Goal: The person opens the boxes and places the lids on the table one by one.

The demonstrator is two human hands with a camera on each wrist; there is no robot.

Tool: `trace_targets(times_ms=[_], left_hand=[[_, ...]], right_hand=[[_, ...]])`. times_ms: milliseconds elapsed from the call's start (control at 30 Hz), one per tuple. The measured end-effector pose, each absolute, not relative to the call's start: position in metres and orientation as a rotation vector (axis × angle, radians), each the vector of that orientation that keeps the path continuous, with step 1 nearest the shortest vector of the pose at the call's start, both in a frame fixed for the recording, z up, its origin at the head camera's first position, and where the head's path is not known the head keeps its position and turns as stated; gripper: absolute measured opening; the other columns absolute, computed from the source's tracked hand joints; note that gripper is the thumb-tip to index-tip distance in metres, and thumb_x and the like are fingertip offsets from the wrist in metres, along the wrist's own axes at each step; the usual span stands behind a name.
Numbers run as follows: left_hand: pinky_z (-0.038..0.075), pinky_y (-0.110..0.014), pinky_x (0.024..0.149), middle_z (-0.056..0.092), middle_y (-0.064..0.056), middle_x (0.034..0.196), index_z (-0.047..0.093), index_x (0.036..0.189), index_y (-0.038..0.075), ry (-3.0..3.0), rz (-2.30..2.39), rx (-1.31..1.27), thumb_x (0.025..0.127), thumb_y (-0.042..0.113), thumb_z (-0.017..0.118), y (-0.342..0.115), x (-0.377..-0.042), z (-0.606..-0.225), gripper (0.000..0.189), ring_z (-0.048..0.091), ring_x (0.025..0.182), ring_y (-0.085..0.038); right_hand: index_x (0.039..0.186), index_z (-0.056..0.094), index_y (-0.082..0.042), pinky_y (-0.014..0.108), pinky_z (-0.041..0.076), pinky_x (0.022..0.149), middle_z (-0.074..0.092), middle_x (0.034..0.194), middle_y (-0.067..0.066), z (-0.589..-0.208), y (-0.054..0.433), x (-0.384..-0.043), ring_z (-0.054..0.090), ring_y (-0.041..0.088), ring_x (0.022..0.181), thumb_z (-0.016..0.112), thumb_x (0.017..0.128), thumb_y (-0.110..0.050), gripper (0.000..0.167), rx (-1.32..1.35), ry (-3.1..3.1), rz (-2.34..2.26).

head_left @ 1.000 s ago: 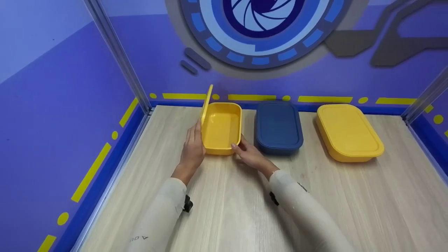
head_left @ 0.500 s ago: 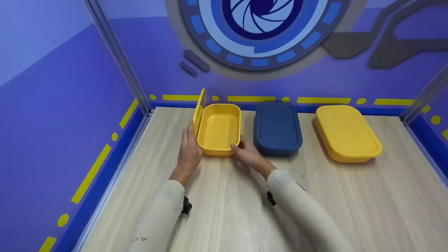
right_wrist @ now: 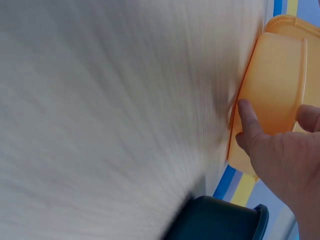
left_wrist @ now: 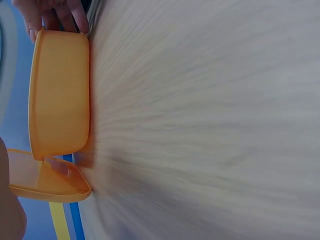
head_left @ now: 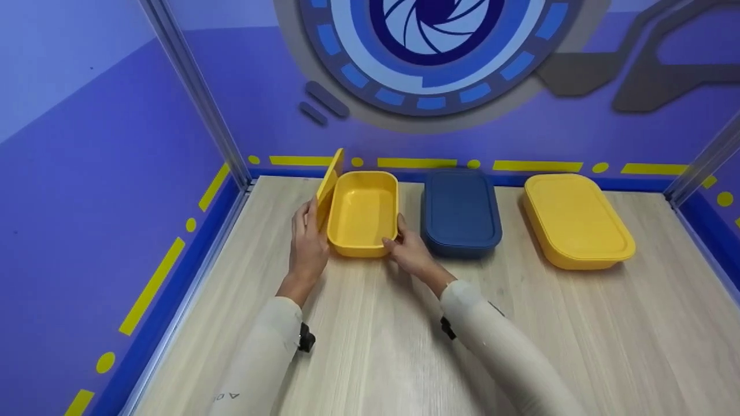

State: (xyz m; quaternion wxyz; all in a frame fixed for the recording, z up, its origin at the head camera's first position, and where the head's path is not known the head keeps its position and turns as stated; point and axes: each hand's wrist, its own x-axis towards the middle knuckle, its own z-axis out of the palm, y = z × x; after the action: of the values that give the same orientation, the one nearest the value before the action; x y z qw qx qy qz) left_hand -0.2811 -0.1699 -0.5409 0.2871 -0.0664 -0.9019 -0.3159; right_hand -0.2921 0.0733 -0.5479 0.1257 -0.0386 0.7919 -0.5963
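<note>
A yellow lunch box (head_left: 364, 214) without its cover stands on the table, its inside bare. My right hand (head_left: 411, 251) holds its near right corner, thumb over the rim and fingers along the outer wall; the right wrist view shows those fingers (right_wrist: 248, 117) on the wall. Left of the box, the yellow lid (head_left: 329, 188) stands on edge, tilted to the left. My left hand (head_left: 309, 248) holds the lid's near end, fingers on its outer side; the thumb's place is hidden. In the left wrist view the lid (left_wrist: 55, 187) stands close beside the box (left_wrist: 60, 95).
A blue lunch box (head_left: 461, 211) with its lid on stands right of the open one. Farther right is another lidded yellow lunch box (head_left: 578, 219), set at an angle. Blue-purple panels (head_left: 260, 104) wall the wooden table (head_left: 370, 346) at the back and sides.
The lid has moved left, away from the box's left rim, and tilts further, with my left hand following. The box has shifted slightly left; my right hand keeps its hold.
</note>
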Motion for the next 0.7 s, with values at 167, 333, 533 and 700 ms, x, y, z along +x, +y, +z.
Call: trace_targets(times_ms=[167,333,533,700], left_hand=[[0.046,-0.045,0.124,0.045,-0.015,0.157,0.038,0.166,0.014,-2.394,-0.876,-0.157,0.106,0.014,0.067,-0.173,-0.281,-0.54,0.066,0.05,0.147,-0.03],[0.045,-0.045,0.124,0.047,-0.018,0.155,0.037,0.166,0.008,-2.34,-0.964,-0.101,0.1,-0.006,0.067,-0.176,-0.282,-0.539,0.073,0.053,0.146,-0.031],[0.044,-0.048,0.125,0.045,-0.017,0.156,0.034,0.168,0.01,-2.323,-1.068,-0.002,0.105,-0.008,0.055,-0.184,-0.283,-0.539,0.068,0.053,0.144,-0.03],[0.042,-0.048,0.127,0.043,-0.018,0.158,0.035,0.167,0.006,-2.313,-1.092,0.053,0.11,-0.005,0.046,-0.19,-0.285,-0.536,0.059,0.05,0.146,-0.031]], right_hand=[[0.173,0.006,-0.016,0.046,0.03,0.133,0.022,0.18,0.013,-0.549,0.074,-0.293,0.029,0.028,0.166,0.06,0.109,-0.022,0.084,-0.102,2.31,-1.727],[0.173,0.006,-0.016,0.045,0.035,0.13,0.019,0.181,0.011,-0.55,0.074,-0.292,0.028,0.027,0.166,0.06,0.11,-0.021,0.083,-0.108,2.279,-1.753],[0.173,0.005,-0.015,0.044,0.043,0.126,0.02,0.18,0.012,-0.552,0.074,-0.291,0.035,0.027,0.162,0.06,0.11,-0.021,0.084,-0.142,2.268,-1.767],[0.173,0.005,-0.015,0.044,0.043,0.126,0.018,0.181,0.011,-0.551,0.074,-0.291,0.034,0.027,0.163,0.06,0.11,-0.022,0.084,-0.136,2.286,-1.757]])
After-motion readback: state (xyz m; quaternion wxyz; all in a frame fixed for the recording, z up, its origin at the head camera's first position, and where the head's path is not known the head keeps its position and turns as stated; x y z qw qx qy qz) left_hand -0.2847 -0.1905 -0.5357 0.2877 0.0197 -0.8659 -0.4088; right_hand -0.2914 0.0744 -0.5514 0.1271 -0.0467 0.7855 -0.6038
